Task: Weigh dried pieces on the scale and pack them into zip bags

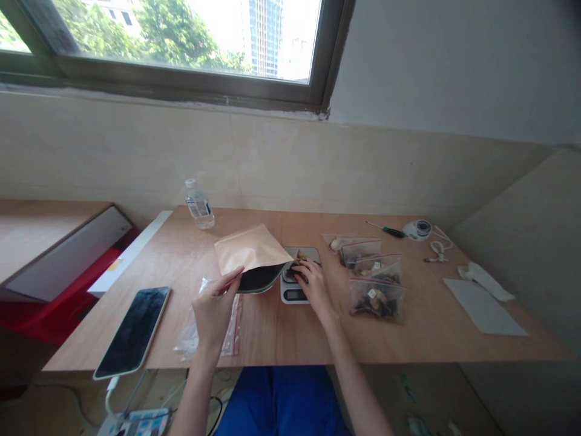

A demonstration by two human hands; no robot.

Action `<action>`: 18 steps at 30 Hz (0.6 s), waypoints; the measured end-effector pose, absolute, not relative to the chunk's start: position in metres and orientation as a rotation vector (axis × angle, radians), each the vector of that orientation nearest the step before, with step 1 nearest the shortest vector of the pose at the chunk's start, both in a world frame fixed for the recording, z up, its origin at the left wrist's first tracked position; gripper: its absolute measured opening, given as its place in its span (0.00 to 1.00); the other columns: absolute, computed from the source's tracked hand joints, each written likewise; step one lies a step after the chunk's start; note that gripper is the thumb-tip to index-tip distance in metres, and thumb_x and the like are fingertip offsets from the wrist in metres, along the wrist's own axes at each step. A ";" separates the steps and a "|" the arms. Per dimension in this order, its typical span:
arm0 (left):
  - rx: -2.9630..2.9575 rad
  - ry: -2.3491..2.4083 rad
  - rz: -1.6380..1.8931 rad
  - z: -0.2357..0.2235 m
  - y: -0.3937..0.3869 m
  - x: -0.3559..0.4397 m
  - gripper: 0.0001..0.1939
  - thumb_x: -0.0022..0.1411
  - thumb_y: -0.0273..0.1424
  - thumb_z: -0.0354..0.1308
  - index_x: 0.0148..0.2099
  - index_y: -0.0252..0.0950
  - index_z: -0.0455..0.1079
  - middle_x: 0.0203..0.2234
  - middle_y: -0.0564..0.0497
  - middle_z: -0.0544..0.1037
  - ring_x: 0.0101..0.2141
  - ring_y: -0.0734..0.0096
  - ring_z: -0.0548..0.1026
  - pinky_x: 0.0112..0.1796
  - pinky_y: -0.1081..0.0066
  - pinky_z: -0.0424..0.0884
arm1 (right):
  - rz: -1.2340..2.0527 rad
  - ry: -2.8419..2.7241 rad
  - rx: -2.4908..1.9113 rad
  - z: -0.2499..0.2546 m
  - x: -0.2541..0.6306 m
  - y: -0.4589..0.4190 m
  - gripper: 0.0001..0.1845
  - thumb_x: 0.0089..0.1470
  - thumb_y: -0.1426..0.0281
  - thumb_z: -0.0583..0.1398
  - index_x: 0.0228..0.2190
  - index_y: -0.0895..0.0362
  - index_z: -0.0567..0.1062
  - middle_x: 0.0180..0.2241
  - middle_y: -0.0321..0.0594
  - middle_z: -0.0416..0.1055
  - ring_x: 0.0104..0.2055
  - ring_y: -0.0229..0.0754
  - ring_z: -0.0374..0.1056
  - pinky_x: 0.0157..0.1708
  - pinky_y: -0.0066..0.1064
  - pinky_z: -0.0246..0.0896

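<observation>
My left hand (213,306) pinches the open mouth of a brown kraft paper pouch (249,251) that lies on the wooden table (281,339). My right hand (311,284) rests over a small digital kitchen scale (295,293), fingers curled on some small brownish pieces on its platform. An empty clear zip bag with a red seal (232,330) lies under my left hand. To the right sit several filled clear zip bags (376,297) of dried brown pieces.
A phone (134,330) lies at the table's front left on a cable. A water bottle (198,204) stands at the back. At the far right are a green-handled screwdriver (385,230), a small white round device (417,230), a white cable and a grey sheet (483,309).
</observation>
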State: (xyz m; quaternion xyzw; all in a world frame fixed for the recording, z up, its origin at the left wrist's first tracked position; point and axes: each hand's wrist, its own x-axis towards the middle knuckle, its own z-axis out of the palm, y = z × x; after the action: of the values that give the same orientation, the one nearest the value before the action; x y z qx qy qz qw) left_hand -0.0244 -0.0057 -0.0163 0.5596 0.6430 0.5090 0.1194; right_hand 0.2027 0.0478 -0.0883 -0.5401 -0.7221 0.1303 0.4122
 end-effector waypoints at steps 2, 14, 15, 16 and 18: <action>1.630 1.874 1.499 -0.014 -0.006 -0.026 0.09 0.56 0.36 0.59 0.40 0.45 0.77 0.34 0.57 0.81 0.35 0.66 0.79 0.34 0.74 0.74 | 0.308 -1.817 -1.346 -0.091 0.202 0.051 0.11 0.54 0.74 0.57 0.36 0.54 0.78 0.43 0.45 0.73 0.54 0.49 0.62 0.53 0.47 0.56; 1.638 1.860 1.515 -0.009 -0.005 -0.029 0.10 0.56 0.37 0.59 0.40 0.45 0.77 0.35 0.57 0.81 0.35 0.66 0.79 0.35 0.73 0.75 | 0.400 -1.833 -1.333 -0.095 0.219 0.046 0.20 0.56 0.72 0.55 0.50 0.52 0.71 0.52 0.44 0.69 0.59 0.48 0.59 0.58 0.51 0.50; 1.639 1.855 1.511 -0.010 -0.005 -0.029 0.10 0.56 0.38 0.59 0.40 0.45 0.77 0.34 0.57 0.81 0.35 0.66 0.80 0.35 0.73 0.75 | 0.394 -1.836 -1.346 -0.095 0.222 0.044 0.21 0.56 0.72 0.55 0.51 0.51 0.70 0.53 0.43 0.68 0.61 0.48 0.56 0.58 0.51 0.49; 1.637 1.851 1.510 -0.010 -0.006 -0.029 0.10 0.56 0.38 0.59 0.40 0.45 0.77 0.34 0.57 0.81 0.35 0.66 0.80 0.35 0.72 0.75 | 0.388 -1.835 -1.358 -0.095 0.224 0.043 0.22 0.56 0.71 0.55 0.52 0.51 0.69 0.54 0.43 0.67 0.62 0.49 0.54 0.58 0.52 0.49; 1.636 1.849 1.507 -0.011 -0.006 -0.029 0.10 0.56 0.38 0.59 0.40 0.44 0.77 0.34 0.56 0.81 0.35 0.65 0.80 0.35 0.72 0.75 | 0.365 -1.821 -1.370 -0.093 0.226 0.038 0.23 0.56 0.70 0.55 0.54 0.51 0.66 0.56 0.43 0.64 0.63 0.49 0.50 0.58 0.52 0.50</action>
State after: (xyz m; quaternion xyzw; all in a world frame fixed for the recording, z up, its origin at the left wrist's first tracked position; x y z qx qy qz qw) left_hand -0.0291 -0.0058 -0.0109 0.5612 0.6343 0.5170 0.1245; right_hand 0.2261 0.0377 -0.0927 -0.5427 -0.7216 0.1447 0.4048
